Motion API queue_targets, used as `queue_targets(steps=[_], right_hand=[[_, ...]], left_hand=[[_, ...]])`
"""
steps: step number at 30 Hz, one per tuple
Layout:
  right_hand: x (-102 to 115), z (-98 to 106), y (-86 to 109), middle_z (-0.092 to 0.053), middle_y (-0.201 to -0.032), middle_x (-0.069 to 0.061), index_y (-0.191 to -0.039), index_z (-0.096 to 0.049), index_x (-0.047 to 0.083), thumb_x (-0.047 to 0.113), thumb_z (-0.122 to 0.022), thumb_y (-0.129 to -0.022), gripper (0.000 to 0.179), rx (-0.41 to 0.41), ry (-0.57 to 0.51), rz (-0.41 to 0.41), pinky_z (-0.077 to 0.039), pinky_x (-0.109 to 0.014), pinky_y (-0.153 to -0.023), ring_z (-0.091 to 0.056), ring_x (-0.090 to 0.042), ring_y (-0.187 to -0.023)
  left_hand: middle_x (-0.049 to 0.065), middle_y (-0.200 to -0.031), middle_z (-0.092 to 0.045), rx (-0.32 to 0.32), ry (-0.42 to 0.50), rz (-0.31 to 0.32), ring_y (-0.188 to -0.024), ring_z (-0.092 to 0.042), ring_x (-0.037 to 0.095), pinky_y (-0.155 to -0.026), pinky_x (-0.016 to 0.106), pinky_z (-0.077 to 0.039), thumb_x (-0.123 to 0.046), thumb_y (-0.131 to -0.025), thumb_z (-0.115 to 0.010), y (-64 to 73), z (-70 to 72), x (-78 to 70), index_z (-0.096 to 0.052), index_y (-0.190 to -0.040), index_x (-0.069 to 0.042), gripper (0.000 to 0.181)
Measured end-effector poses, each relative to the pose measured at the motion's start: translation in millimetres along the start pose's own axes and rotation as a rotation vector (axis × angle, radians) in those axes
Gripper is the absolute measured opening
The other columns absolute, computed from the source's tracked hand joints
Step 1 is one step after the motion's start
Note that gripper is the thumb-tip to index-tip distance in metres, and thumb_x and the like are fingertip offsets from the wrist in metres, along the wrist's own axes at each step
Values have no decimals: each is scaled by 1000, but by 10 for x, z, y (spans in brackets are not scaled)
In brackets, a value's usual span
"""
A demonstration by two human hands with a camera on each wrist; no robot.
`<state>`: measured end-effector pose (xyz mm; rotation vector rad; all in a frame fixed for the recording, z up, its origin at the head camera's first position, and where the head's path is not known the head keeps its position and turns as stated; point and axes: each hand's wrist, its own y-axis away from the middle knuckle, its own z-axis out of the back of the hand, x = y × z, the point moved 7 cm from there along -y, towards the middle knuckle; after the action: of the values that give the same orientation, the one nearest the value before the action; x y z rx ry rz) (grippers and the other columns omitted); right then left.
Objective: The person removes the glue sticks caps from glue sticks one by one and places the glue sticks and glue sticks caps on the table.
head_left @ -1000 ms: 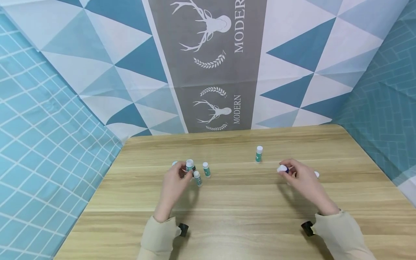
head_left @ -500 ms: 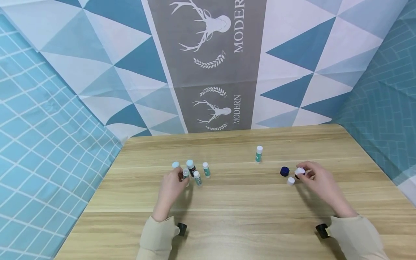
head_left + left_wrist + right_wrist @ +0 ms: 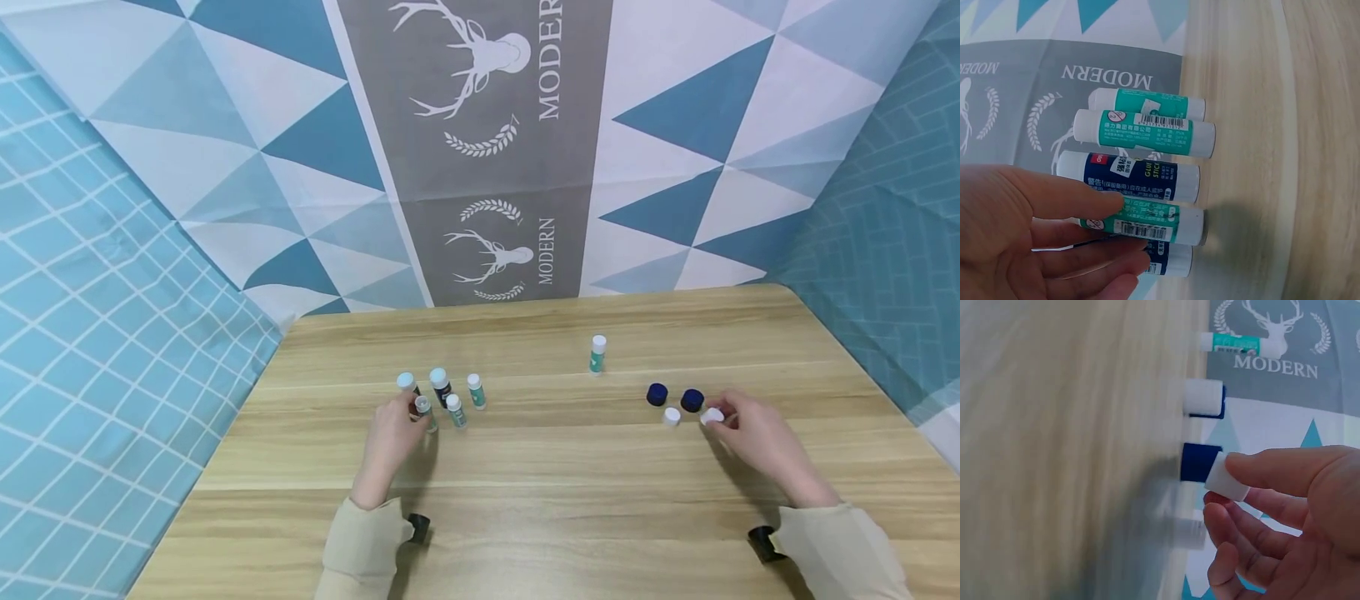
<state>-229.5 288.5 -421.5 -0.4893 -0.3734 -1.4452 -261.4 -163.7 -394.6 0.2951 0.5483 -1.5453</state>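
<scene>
My left hand holds a green glue stick upright between thumb and fingers, at the left of the table. Its top looks uncapped in the head view. Around it stand a navy glue stick with a white top, another navy one partly behind my fingers, and two green ones, nearer and farther. My right hand pinches a white cap just above the table at the right. Close by lie two navy caps, left and right, and a loose white cap.
A lone green glue stick stands upright toward the back, right of centre. One more white cap, blurred, shows beneath my right fingers in the right wrist view. Patterned cloth rises behind the wooden table.
My right hand has carried the white cap rightward and lower, past the navy caps. My left hand has shifted left and down with the green glue stick, beside the standing ones.
</scene>
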Motion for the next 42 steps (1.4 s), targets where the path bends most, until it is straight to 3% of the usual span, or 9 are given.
queue_targets(steps=[9,19,34,42], right_hand=[[-117,-73,-2,-61,-79,-8,-94,-60,0,14,-66,-79,21,59,62,-44,-46,-38,-59,-54,-20,-70],[-110,-79,-40,-58,-78,-11,-95,-58,0,11,-65,-80,19,71,166,-33,-44,-37,-52,-50,-21,-66],[-95,-58,-2,-61,-86,-18,-103,-57,-4,12,-66,-79,30,66,153,-54,-46,-43,-56,-58,-29,-75],[-24,29,-15,-60,-95,-25,-110,-54,-6,9,-65,-79,36,47,142,-19,-47,-44,-55,-59,-35,-78]], left_hand=[[12,-80,-66,17,-14,14,-68,-60,21,-60,34,-50,-5,-74,-65,3,-16,35,-62,-89,1,16],[14,-84,-67,28,-34,7,-69,-62,23,-60,36,-50,-7,-75,-66,15,-26,20,-61,-91,0,18],[14,-95,-66,53,32,30,-77,-63,23,-66,36,-52,-9,-76,-66,4,2,-2,-61,-100,-2,25],[9,-93,-65,52,95,58,-81,-62,21,-67,33,-51,-10,-78,-64,-1,74,12,-62,-101,-4,23]])
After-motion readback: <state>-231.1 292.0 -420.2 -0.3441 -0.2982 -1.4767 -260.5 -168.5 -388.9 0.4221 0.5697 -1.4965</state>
